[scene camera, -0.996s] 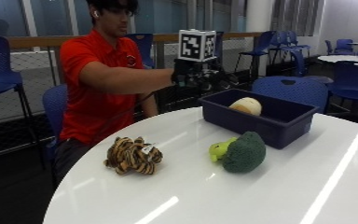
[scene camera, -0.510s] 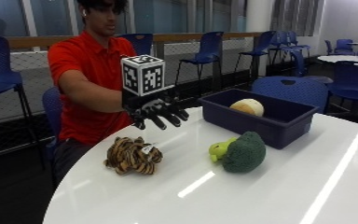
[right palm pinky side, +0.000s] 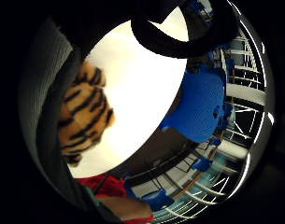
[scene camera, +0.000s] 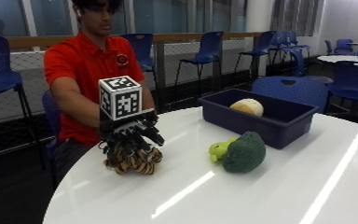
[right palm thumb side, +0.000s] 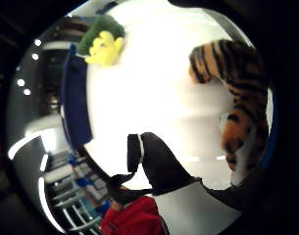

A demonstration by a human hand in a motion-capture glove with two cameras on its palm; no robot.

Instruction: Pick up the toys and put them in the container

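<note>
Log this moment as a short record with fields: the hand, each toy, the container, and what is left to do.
hand: gloved right hand over the tiger toy, fingers reaching down onto it; grasp not clear
tiger toy: on the white table, near the edge by the person
green toy: broccoli plush lying on the table beside the container, untouched
container: dark blue bin on the table, holding a cream round toy
left to do: tiger toy and broccoli plush both outside the bin
</note>
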